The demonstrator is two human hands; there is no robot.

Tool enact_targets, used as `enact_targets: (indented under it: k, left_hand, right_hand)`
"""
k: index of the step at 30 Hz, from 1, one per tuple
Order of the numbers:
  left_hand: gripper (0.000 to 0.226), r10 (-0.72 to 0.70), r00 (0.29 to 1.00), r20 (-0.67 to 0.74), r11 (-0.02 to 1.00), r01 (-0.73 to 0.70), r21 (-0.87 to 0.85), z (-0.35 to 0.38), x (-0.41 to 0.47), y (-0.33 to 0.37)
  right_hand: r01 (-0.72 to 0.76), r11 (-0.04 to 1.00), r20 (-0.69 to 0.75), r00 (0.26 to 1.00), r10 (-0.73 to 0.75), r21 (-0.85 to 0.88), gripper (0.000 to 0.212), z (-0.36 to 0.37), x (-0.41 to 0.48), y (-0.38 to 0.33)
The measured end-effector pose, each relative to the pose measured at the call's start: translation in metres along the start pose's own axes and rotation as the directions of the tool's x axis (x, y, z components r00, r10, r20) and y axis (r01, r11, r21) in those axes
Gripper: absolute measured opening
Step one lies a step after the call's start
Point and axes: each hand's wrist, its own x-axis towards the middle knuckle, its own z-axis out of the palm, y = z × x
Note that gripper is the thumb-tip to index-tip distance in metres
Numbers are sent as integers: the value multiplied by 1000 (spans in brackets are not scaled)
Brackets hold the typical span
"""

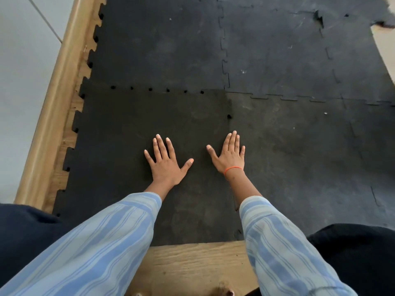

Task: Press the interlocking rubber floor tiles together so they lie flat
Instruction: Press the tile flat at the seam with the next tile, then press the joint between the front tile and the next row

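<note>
The near-left tile point(132, 129) is pressed flat under the left hand point(166, 165) and right hand point(229, 157), both spread wide, holding nothing. Open notches point(150, 89) along its far seam suggest unseated tabs; uneven pressure could leave that edge raised.

There is a single view, from a wide-angle camera worn on the person's head, looking forward and steeply down over both striped sleeves point(102, 248) at the floor. It sits close, about an arm's reach above the black rubber tiles point(162, 50), which fill most of the frame, with the left hand point(165, 163) and right hand point(229, 155) near the centre. The wide lens bends the wooden skirting point(53, 99) at the left edge; no second view shares the scene.
</note>
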Motion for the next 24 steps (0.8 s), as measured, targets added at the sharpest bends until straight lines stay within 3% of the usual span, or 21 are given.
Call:
enact_targets:
  k: [6, 10, 14, 18, 24]
  left_hand:
    - [134, 72, 967, 244, 995, -88, 56, -37, 44, -6]
    - [146, 42, 924, 380, 997, -65, 47, -55, 58, 4]
    - [145, 38, 924, 381, 996, -67, 63, -54, 57, 3]
    - [144, 92, 936, 340, 992, -115, 49, -47, 56, -4]
    - [142, 130, 942, 309, 989, -146, 29, -45, 55, -7]
  right_hand:
    - [65, 997, -54, 996, -67, -48, 83, 0, 25, -1]
    - [99, 992, -96, 990, -106, -78, 80, -9, 46, 1]
    - [140, 980, -186, 969, -165, -140, 77, -5, 49, -1]
    - [144, 988, -133, 980, -150, -57, 86, -24, 78, -5]
    - [112, 989, -25, 993, -115, -93, 99, -33, 91, -9]
